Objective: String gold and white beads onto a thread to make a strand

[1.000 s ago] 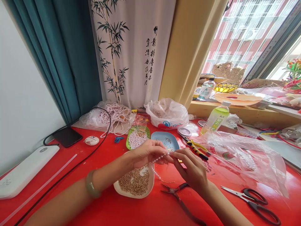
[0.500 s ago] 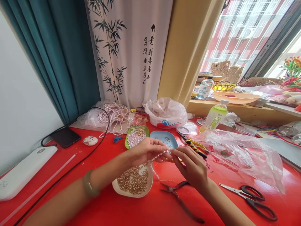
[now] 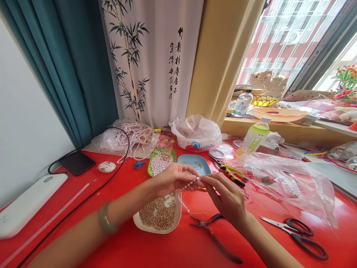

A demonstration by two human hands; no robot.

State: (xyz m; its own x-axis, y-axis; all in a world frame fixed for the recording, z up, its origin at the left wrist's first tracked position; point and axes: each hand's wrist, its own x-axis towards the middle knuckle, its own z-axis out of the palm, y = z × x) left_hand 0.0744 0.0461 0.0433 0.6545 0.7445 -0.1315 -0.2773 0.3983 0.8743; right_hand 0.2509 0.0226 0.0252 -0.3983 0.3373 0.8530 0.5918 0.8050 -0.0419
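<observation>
A strand of pale pink pearl beads point(image 3: 182, 203) hangs from my left hand point(image 3: 178, 180), whose fingers pinch its upper end. From the strand's lower end a short gold chain point(image 3: 198, 213) trails on the red table. My right hand point(image 3: 225, 193) has its thumb and fingers closed at the same end of the strand, close against the left fingertips; the small part between them is hidden. Under my left wrist stands a white dish of gold beads point(image 3: 178, 223). Behind the hands are a green tray point(image 3: 151, 172) with pink and gold beads and a blue tray point(image 3: 184, 159) with small metal pieces.
Black-handled pliers point(image 3: 205, 224) lie below my right hand, with scissors point(image 3: 295, 232) farther right. Yellow-and-black pliers point(image 3: 230, 173) rest beside a clear plastic bag point(image 3: 292, 182). A drink bottle point(image 3: 255, 136) stands behind. A black cable point(image 3: 103, 186), phone point(image 3: 78, 162) and white power bank point(image 3: 33, 203) occupy the left.
My right fingertips have shifted slightly left, closer to the left fingers at the strand's end. Otherwise the hands and objects hold nearly the same places.
</observation>
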